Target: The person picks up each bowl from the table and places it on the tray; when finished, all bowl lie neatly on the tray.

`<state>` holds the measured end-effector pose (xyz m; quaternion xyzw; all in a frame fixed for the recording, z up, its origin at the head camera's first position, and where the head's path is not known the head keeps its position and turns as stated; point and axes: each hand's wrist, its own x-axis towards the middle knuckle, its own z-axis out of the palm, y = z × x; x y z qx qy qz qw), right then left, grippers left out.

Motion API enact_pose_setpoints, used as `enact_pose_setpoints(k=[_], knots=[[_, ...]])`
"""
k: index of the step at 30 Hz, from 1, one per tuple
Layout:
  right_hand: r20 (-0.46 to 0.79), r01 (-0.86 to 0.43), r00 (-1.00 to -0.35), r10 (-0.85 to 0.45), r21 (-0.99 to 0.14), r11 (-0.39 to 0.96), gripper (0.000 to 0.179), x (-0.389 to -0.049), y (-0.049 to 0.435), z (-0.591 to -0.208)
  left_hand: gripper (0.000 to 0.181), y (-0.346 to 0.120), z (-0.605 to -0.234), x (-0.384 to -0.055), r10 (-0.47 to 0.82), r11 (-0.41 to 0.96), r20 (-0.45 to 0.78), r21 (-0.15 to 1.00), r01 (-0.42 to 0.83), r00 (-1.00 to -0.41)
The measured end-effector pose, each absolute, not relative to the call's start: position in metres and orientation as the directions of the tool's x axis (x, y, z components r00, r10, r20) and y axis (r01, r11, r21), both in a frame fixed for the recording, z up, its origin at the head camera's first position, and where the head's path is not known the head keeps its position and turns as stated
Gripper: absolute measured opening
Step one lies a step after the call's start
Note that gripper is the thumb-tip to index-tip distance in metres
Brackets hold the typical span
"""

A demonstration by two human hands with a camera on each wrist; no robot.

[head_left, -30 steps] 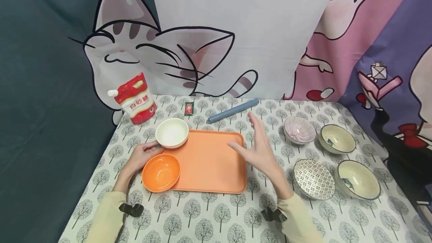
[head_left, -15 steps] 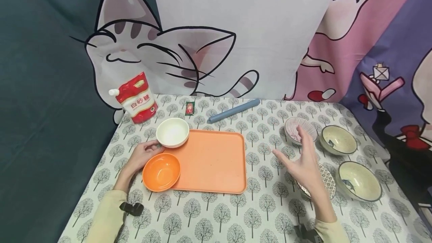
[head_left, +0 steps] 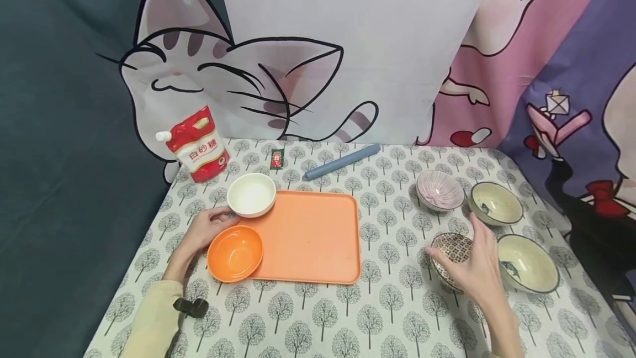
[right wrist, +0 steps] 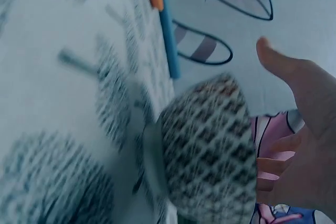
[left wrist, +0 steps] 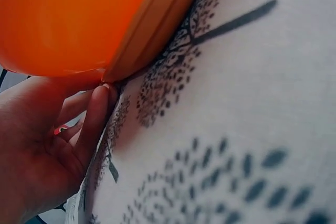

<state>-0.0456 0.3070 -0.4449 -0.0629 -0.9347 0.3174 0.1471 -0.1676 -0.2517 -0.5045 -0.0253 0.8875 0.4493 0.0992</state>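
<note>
My left hand [head_left: 206, 231] is at the left edge of the orange tray [head_left: 318, 236], between an orange bowl [head_left: 235, 254] and a white bowl [head_left: 252, 196]. In the left wrist view, its thumb and bent fingers [left wrist: 94, 111] pinch the tray's rim below the orange bowl. Over at the right, my right hand [head_left: 481, 269] hovers above a dark-patterned bowl [head_left: 453, 245], hiding that bowl's right side. Thumb and fingers are spread wide. From the right wrist, the patterned outside of this bowl [right wrist: 207, 153] shows, with the hand apart from it.
Around the patterned bowl stand a pink-striped bowl [head_left: 440, 190] and two cream bowls [head_left: 496, 203] with dark rims. A blue-grey rod [head_left: 342, 163], a small green-red packet [head_left: 277, 159] and a red-white sugar pouch [head_left: 199, 148] lie or stand towards the back of the tablecloth.
My right hand has moved rightward from beside the tray, then down to the patterned bowl, which now looks slightly tilted. The left hand stays at the tray's edge.
</note>
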Motion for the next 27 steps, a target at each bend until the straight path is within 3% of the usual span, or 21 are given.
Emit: enact_pose_setpoints(k=[9,14,22,27], knots=[[0.182,0.05,-0.967,0.179,-0.552,0.832,0.142,-0.032,0.321,-0.463,0.059,-0.255,-0.515,-0.167,0.052,0.531,-0.192,0.837,-0.136,-0.98],[0.112,0.081,-0.978,0.173,-0.562,0.823,0.141,-0.024,0.327,-0.467,0.06,-0.257,-0.517,-0.167,0.062,0.497,-0.193,0.857,-0.137,-0.979],[0.105,0.038,-0.987,0.12,-0.575,0.817,0.142,-0.013,0.339,-0.474,0.059,-0.256,-0.514,-0.165,0.067,0.471,-0.187,0.872,-0.134,-0.98],[0.05,0.075,-0.99,0.13,-0.594,0.801,0.14,-0.007,0.349,-0.477,0.052,-0.25,-0.497,-0.16,0.072,0.47,-0.199,0.871,-0.143,-0.977]])
